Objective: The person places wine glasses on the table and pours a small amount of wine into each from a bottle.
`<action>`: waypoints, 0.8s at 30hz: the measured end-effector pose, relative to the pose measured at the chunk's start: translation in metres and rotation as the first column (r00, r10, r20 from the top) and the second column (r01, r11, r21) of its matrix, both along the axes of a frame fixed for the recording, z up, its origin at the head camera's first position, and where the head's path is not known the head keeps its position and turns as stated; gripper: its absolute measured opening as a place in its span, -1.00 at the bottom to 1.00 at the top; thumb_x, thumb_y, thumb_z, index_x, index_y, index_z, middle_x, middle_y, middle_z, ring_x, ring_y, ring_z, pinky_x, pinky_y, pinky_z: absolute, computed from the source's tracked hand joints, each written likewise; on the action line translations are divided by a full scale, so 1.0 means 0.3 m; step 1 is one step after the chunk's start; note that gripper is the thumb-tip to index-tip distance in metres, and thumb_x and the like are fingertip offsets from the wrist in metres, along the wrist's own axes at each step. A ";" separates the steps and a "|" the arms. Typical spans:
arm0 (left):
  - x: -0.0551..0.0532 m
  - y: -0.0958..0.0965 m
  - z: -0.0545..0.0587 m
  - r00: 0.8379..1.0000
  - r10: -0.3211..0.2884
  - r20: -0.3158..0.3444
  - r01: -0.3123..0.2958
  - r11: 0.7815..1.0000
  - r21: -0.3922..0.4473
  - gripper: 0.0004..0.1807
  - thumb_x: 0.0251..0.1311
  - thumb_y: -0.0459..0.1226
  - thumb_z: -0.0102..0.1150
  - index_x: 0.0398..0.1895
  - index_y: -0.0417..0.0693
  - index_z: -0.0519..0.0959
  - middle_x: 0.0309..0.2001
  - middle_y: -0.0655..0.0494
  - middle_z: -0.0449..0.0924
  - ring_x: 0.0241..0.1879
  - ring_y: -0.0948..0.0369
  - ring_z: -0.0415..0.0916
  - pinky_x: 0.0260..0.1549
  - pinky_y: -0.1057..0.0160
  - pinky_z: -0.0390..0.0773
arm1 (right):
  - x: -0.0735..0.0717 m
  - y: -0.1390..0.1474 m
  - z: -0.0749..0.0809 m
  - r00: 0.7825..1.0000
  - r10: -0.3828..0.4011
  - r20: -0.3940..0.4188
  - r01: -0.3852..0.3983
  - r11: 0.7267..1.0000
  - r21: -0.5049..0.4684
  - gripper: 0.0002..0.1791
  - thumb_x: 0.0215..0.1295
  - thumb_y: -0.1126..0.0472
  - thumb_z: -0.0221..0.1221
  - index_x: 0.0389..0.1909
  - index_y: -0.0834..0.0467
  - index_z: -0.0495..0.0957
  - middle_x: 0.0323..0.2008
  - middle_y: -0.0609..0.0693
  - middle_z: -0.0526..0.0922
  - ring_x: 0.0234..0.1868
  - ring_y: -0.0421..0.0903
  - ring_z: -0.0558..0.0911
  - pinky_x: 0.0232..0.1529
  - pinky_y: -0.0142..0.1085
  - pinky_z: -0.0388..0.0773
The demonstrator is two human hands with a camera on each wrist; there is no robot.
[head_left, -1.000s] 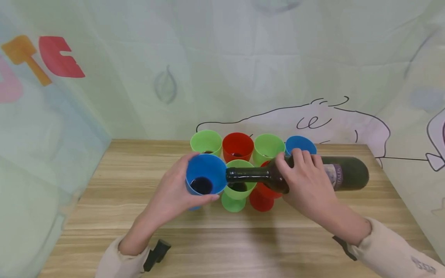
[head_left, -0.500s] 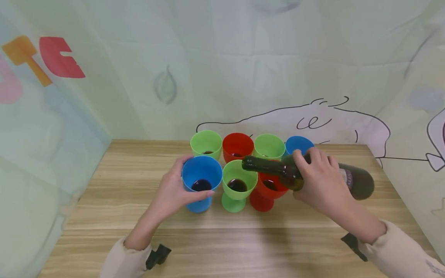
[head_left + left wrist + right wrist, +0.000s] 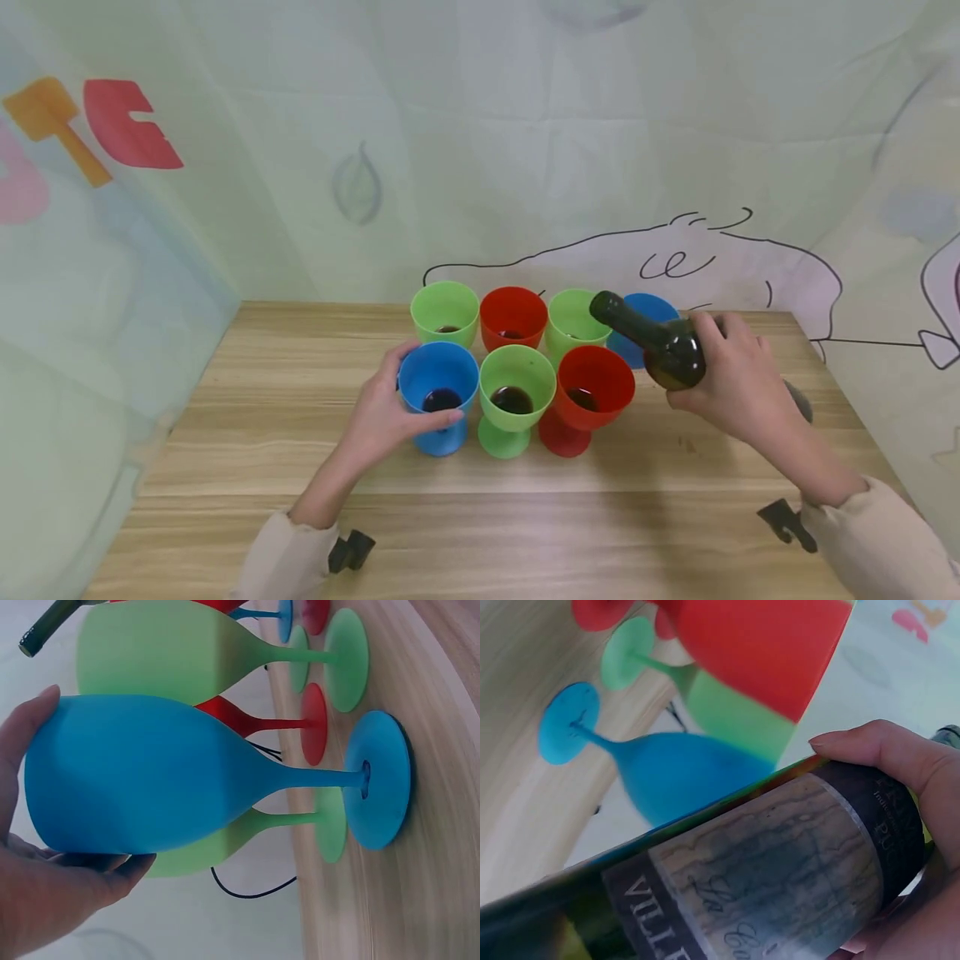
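My left hand (image 3: 386, 408) grips the bowl of a blue goblet (image 3: 437, 375) that holds some dark liquid; in the left wrist view the foot of this blue goblet (image 3: 379, 780) is at the tabletop. A green wine bottle (image 3: 672, 354) is gripped in my right hand (image 3: 742, 379), its neck tilted up and to the left, over the back row at the right. The bottle's label (image 3: 772, 862) fills much of the right wrist view. Beside the blue goblet stand a green goblet (image 3: 517, 375) and a red goblet (image 3: 596, 383), each with dark liquid inside.
Behind them runs a back row: a green goblet (image 3: 445, 308), a red goblet (image 3: 513, 317), another green goblet (image 3: 577, 321) and a blue goblet (image 3: 648, 308) partly hidden by the bottle. The wooden table (image 3: 487, 533) meets a printed cloth backdrop (image 3: 480, 167).
The left hand has lowered the blue goblet to the table beside the green one. The right hand has drawn the bottle away to the right and tipped its neck upward.
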State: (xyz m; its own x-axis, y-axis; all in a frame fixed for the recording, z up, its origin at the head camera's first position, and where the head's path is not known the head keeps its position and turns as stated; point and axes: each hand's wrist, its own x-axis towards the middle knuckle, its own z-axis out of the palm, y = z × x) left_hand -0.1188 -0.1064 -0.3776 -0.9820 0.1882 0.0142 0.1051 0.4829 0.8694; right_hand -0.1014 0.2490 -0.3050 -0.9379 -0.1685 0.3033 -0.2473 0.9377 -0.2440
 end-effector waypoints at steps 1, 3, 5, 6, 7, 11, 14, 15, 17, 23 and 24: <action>-0.002 -0.001 -0.003 1.000 0.001 0.003 -0.001 1.000 0.000 -0.01 -0.16 -0.06 0.42 0.31 -0.14 0.06 0.22 -0.17 0.23 0.17 -0.15 0.19 -0.11 -0.10 0.47 | -0.004 0.012 -0.004 1.000 -0.010 0.017 0.010 1.000 -0.026 -0.17 -0.43 0.32 0.45 -0.01 0.32 0.27 -0.16 0.41 0.34 -0.21 0.34 0.35 -0.31 0.09 0.28; -0.006 -0.004 -0.007 1.000 0.000 0.007 0.000 1.000 0.005 -0.01 -0.16 -0.06 0.41 0.31 -0.14 0.06 0.21 -0.17 0.22 0.17 -0.15 0.18 -0.12 -0.09 0.47 | -0.014 0.038 -0.012 0.998 -0.030 0.048 0.034 0.997 -0.072 -0.17 -0.39 0.31 0.44 0.01 0.34 0.25 -0.13 0.44 0.30 -0.20 0.37 0.32 -0.34 0.14 0.30; -0.009 -0.006 -0.011 1.000 0.000 0.008 0.000 1.000 0.009 -0.01 -0.16 -0.07 0.41 0.31 -0.14 0.05 0.21 -0.17 0.22 0.17 -0.15 0.18 -0.12 -0.09 0.48 | -0.024 0.064 -0.021 0.997 -0.036 0.066 0.044 0.992 -0.122 -0.16 -0.36 0.32 0.43 0.02 0.38 0.22 -0.13 0.43 0.28 -0.20 0.36 0.31 -0.37 0.16 0.32; -0.011 -0.006 -0.012 1.000 0.000 0.009 0.000 1.000 0.011 -0.01 -0.16 -0.07 0.41 0.31 -0.13 0.05 0.21 -0.17 0.22 0.17 -0.15 0.18 -0.12 -0.09 0.48 | -0.030 0.077 -0.025 0.997 -0.036 0.069 0.045 0.989 -0.143 -0.16 -0.35 0.32 0.43 0.03 0.41 0.21 -0.14 0.43 0.27 -0.20 0.35 0.31 -0.38 0.16 0.33; -0.012 -0.007 -0.013 1.000 0.000 0.010 0.000 1.000 0.013 -0.01 -0.16 -0.07 0.41 0.31 -0.13 0.05 0.22 -0.17 0.22 0.17 -0.15 0.17 -0.12 -0.09 0.48 | -0.037 0.090 -0.030 0.997 -0.034 0.070 0.045 0.986 -0.162 -0.15 -0.34 0.32 0.43 0.03 0.43 0.19 -0.14 0.42 0.27 -0.20 0.34 0.31 -0.38 0.16 0.33; -0.016 -0.011 -0.019 1.000 0.003 0.012 -0.003 1.000 0.017 -0.01 -0.16 -0.08 0.42 0.32 -0.11 0.05 0.22 -0.16 0.20 0.18 -0.15 0.16 -0.12 -0.09 0.47 | -0.060 0.134 -0.045 0.993 -0.054 0.109 0.078 0.970 -0.231 -0.09 -0.27 0.31 0.44 0.09 0.49 0.12 -0.13 0.41 0.29 -0.17 0.33 0.33 -0.35 0.18 0.34; -0.018 -0.013 -0.022 1.000 0.005 0.014 -0.005 1.000 0.019 0.00 -0.15 -0.06 0.40 0.32 -0.11 0.04 0.23 -0.16 0.20 0.18 -0.15 0.16 -0.12 -0.10 0.47 | -0.077 0.158 -0.053 0.981 -0.106 0.160 0.145 0.955 -0.260 -0.04 -0.21 0.26 0.43 0.16 0.49 0.06 -0.08 0.44 0.29 -0.12 0.37 0.34 -0.30 0.25 0.35; -0.019 -0.014 -0.023 1.000 0.005 0.015 -0.005 1.000 0.020 0.00 -0.15 -0.06 0.40 0.33 -0.11 0.04 0.23 -0.16 0.19 0.18 -0.15 0.16 -0.11 -0.10 0.47 | -0.083 0.165 -0.058 0.977 -0.122 0.176 0.166 0.949 -0.267 -0.03 -0.19 0.26 0.42 0.18 0.49 0.04 -0.06 0.45 0.29 -0.10 0.38 0.33 -0.28 0.27 0.34; -0.020 -0.014 -0.024 1.000 0.005 0.013 -0.005 1.000 0.026 0.00 -0.15 -0.06 0.40 0.32 -0.11 0.04 0.23 -0.15 0.19 0.18 -0.14 0.16 -0.11 -0.11 0.46 | -0.095 0.180 -0.066 0.970 -0.146 0.196 0.199 0.938 -0.283 0.00 -0.15 0.24 0.40 0.22 0.48 -0.01 -0.02 0.48 0.27 -0.07 0.40 0.32 -0.22 0.29 0.32; -0.022 -0.012 -0.027 1.000 0.004 -0.015 -0.004 1.000 0.018 -0.01 -0.16 -0.05 0.41 0.31 -0.12 0.07 0.22 -0.12 0.15 0.18 -0.11 0.14 -0.10 -0.11 0.45 | -0.123 0.231 -0.100 0.948 -0.206 0.244 0.289 0.876 -0.385 0.04 -0.04 0.09 0.36 0.27 0.42 -0.09 0.05 0.48 0.22 0.02 0.40 0.30 -0.10 0.28 0.30; -0.022 -0.011 -0.027 1.000 0.004 -0.020 -0.004 1.000 0.011 -0.01 -0.16 -0.05 0.41 0.31 -0.12 0.07 0.22 -0.12 0.14 0.19 -0.11 0.14 -0.10 -0.11 0.45 | -0.127 0.238 -0.105 0.943 -0.216 0.251 0.305 0.863 -0.403 0.04 -0.02 0.06 0.35 0.28 0.40 -0.10 0.06 0.47 0.22 0.04 0.39 0.29 -0.08 0.27 0.30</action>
State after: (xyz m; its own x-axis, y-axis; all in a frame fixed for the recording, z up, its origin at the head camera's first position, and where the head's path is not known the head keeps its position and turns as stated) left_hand -0.1253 -0.1098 -0.3857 -0.9823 0.1836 0.0358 0.1203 0.4736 0.8725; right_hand -0.1394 0.3204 -0.3365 -0.9755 0.1963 0.0991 0.0845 0.7508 -0.6551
